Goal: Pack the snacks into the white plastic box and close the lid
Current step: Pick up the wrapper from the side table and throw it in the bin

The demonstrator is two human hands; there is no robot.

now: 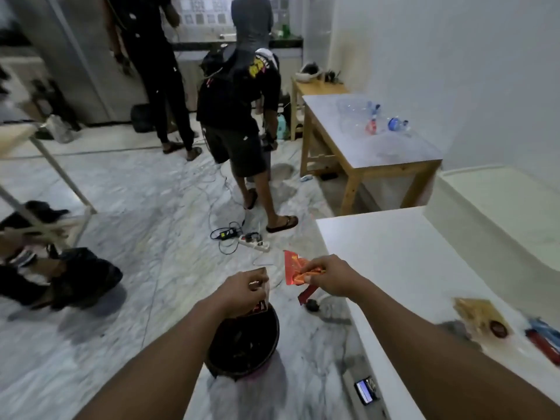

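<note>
We see the marble floor (145, 207) filling most of the view, white worktop (394, 256) at 3 o'clock, a second wood-legged worktop (372, 137) at 1 o'clock carrying clear plastic bottles (375, 119). Two people stand at 12 o'clock with backs to us, one in a black top and shorts (239, 110), one in black trousers (157, 56). Black bin (242, 344) on the floor at 6 o'clock, directly under our left hand (242, 292), which is pinched shut on a dark red wrapper (259, 307) hanging over the bin. Right hand (330, 278) is closed on a bunch of red-orange snack packets (295, 268), held above the floor just off the worktop edge. More snacks (485, 319), blurred, lie on the worktop at 4 o'clock. Power strip (254, 242) with cables on the floor near centre. White plastic box: can't tell where.
</note>
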